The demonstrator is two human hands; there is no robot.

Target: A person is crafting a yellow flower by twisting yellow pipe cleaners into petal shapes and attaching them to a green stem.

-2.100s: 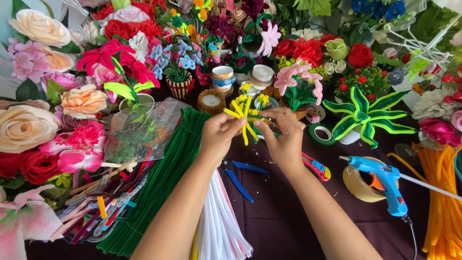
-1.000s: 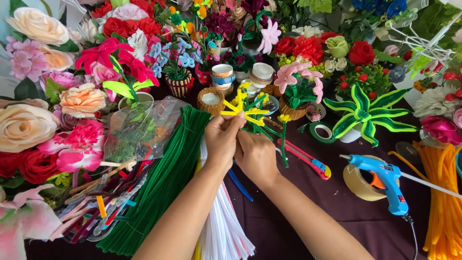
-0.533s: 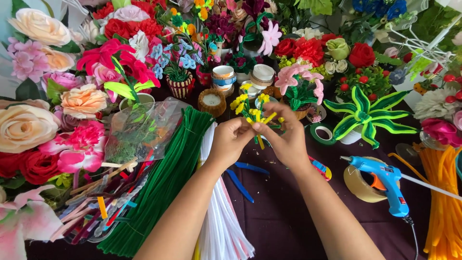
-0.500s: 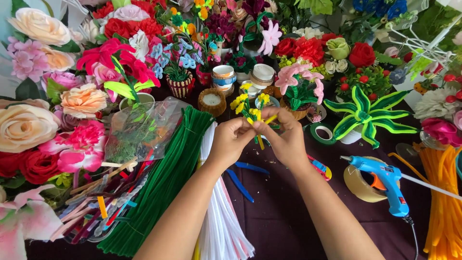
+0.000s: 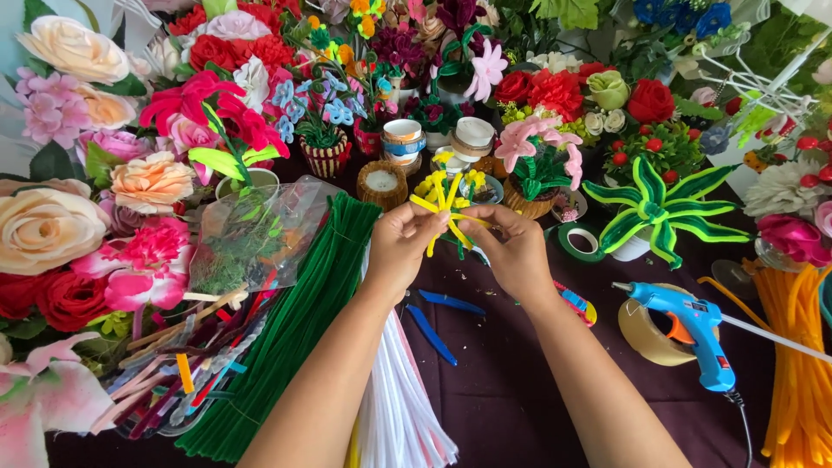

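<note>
Green stems (image 5: 295,334) and white stems (image 5: 394,407) lie left, glue gun (image 5: 689,334) right on worktop (image 5: 511,390). Left hand (image 5: 403,247) and right hand (image 5: 511,251) both pinch yellow flower (image 5: 444,208) mid-air, palms inward.

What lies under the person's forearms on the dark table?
Under the left forearm run the bundle of green pipe cleaners and the bundle of white pipe cleaners. Blue-handled pliers show between the arms; their jaws are hidden beneath the right hand.
</note>
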